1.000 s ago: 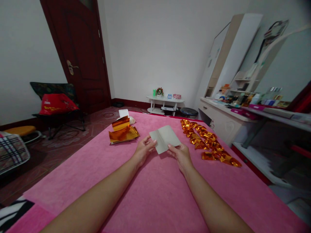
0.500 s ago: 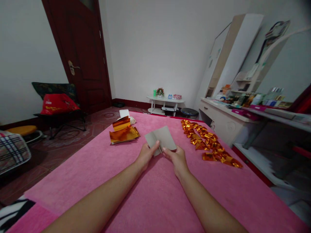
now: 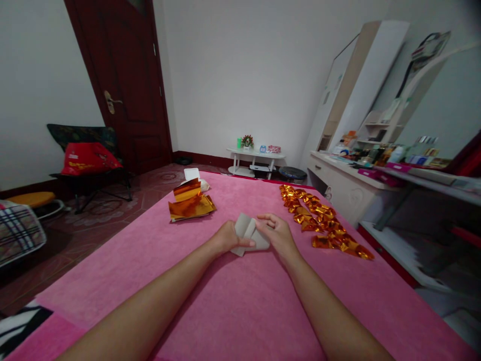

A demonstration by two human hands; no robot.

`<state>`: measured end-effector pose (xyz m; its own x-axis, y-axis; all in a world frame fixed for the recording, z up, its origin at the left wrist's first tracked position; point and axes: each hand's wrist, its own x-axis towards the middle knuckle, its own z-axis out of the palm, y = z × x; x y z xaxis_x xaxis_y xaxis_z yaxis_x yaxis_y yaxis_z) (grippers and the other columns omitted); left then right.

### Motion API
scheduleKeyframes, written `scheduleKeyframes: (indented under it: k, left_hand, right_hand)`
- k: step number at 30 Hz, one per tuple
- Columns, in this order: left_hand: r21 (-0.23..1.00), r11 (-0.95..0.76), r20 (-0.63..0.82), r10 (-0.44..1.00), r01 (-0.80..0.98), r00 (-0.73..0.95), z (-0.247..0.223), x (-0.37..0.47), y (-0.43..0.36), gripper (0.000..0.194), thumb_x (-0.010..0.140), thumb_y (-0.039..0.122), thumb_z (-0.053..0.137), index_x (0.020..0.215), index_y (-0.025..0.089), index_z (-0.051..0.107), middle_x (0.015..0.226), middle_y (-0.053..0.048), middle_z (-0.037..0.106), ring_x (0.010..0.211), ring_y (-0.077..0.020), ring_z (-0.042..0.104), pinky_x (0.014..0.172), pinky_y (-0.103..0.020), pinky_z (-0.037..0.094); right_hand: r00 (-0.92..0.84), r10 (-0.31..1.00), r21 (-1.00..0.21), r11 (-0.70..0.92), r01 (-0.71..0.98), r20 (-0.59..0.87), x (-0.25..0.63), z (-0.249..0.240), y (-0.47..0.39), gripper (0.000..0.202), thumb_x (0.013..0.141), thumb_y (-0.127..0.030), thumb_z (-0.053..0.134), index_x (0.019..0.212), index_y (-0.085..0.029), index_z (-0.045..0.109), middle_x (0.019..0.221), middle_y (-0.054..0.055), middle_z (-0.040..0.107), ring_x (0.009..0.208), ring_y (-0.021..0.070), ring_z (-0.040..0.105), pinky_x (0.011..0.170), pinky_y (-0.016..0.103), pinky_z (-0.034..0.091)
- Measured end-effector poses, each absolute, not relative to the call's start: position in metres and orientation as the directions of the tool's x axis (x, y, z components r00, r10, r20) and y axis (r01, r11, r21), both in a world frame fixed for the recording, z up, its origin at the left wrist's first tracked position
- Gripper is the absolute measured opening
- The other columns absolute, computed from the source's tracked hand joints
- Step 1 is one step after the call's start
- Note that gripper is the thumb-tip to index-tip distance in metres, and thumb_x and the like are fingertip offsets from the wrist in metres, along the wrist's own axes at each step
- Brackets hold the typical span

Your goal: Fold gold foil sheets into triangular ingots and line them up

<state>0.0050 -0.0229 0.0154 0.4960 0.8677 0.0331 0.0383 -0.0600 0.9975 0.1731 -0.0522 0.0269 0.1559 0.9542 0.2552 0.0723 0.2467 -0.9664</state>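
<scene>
A pale grey sheet of paper lies between my hands over the pink cloth, partly folded, with a raised flap near its upper middle. My left hand is closed on its left side, thumb across the top. My right hand pinches the flap at the upper right between thumb and fingers. Left of the hands rests a stack of gold foil sheets. Rows of twisted gold foil pieces lie to the right.
The pink cloth covers the surface in front of me. A small white packet sits behind the foil stack. Beyond are a white side table, a chair with a red bag, and a cluttered white dresser at right.
The sheet has turned and been partly folded, showing less of its area. My left thumb now lies across it, and my right hand has moved up to the flap.
</scene>
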Motion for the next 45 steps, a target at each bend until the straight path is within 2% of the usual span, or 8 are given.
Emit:
scheduleKeyframes:
  k: [13,21,23,27,29,32,37,45]
  left_hand:
    - [0.993,-0.096,0.039,0.828,0.073,0.559,0.027,-0.007,-0.003,0.042,0.051,0.04,0.08,0.071,0.007,0.064,0.057,0.0,0.057,0.048,-0.0083,0.046,0.048,-0.021,0.033]
    - [0.965,-0.174,-0.017,0.703,0.195,0.711,0.015,0.014,0.019,0.056,0.056,0.037,0.078,0.102,0.009,0.062,0.087,-0.008,0.065,0.072,-0.0168,0.059,0.065,-0.027,0.046]
    - [0.901,-0.335,0.071,0.741,0.276,0.667,0.008,0.017,0.019,0.068,0.055,0.035,0.079,0.115,0.011,0.056,0.097,-0.01,0.064,0.083,-0.0211,0.059,0.073,-0.032,0.047]
    - [0.584,-0.693,0.404,0.7,0.424,0.588,0.004,0.011,0.004,0.084,0.058,0.034,0.078,0.132,0.022,0.04,0.127,-0.014,0.048,0.114,-0.0285,0.044,0.093,-0.044,0.039]
    - [0.445,-0.772,0.498,0.634,0.453,0.591,0.008,0.005,-0.007,0.063,0.068,0.031,0.072,0.126,0.025,0.048,0.134,-0.012,0.041,0.122,-0.0288,0.037,0.097,-0.048,0.034]
    - [0.346,-0.873,0.412,0.47,0.343,0.781,0.012,-0.004,-0.017,0.024,0.084,0.022,0.052,0.107,0.023,0.062,0.116,-0.008,0.058,0.109,-0.022,0.05,0.094,-0.041,0.038]
    - [0.455,-0.857,0.273,0.392,0.241,0.879,0.014,-0.019,-0.022,0.046,0.078,0.005,0.044,0.118,0.024,0.057,0.118,-0.006,0.06,0.105,-0.0176,0.055,0.092,-0.033,0.043]
    - [0.61,-0.754,0.21,0.451,0.244,0.867,0.018,-0.02,-0.018,0.058,0.063,0.006,0.054,0.116,0.027,0.058,0.118,-0.003,0.059,0.106,-0.0193,0.054,0.094,-0.035,0.04]
  right_hand:
    - [0.073,0.997,-0.994,-0.017,-0.106,-0.025,0.179,0.04,-0.062,0.037,0.059,-0.039,0.073,0.085,-0.016,0.06,0.069,0.001,0.066,0.055,0.0146,0.059,0.049,0.024,0.043]
    - [0.11,0.994,-0.994,-0.023,0.108,-0.011,0.198,0.019,-0.059,0.028,0.057,-0.025,0.071,0.075,-0.017,0.052,0.069,0.003,0.065,0.058,0.016,0.059,0.054,0.026,0.044]
    - [0.161,0.984,-0.924,0.006,0.381,0.072,0.2,0.014,-0.06,0.023,0.058,-0.02,0.068,0.072,-0.018,0.05,0.067,0.001,0.062,0.061,0.0165,0.058,0.056,0.027,0.043]
    - [0.155,0.937,-0.543,0.043,0.839,0.313,0.202,0.012,-0.073,0.028,0.062,-0.017,0.066,0.087,-0.02,0.054,0.087,0.004,0.06,0.077,0.0209,0.058,0.069,0.034,0.045]
    - [0.075,0.901,-0.431,0.13,0.893,0.427,0.205,0.012,-0.083,0.035,0.065,-0.016,0.065,0.098,-0.019,0.053,0.101,0.009,0.058,0.095,0.025,0.054,0.081,0.038,0.044]
    - [-0.178,0.872,-0.361,0.364,0.859,0.456,0.216,0.007,-0.098,0.025,0.075,-0.008,0.052,0.096,-0.021,0.056,0.106,0.008,0.06,0.103,0.0229,0.053,0.09,0.04,0.042]
    - [-0.293,0.887,-0.458,0.439,0.773,0.357,0.227,0.0,-0.121,0.053,0.075,-0.004,0.044,0.123,-0.025,0.049,0.122,0.006,0.057,0.114,0.0196,0.052,0.099,0.039,0.041]
    - [-0.207,0.939,-0.571,0.332,0.751,0.273,0.225,0.001,-0.122,0.052,0.069,-0.004,0.05,0.116,-0.025,0.057,0.119,0.006,0.06,0.111,0.0207,0.054,0.098,0.041,0.044]
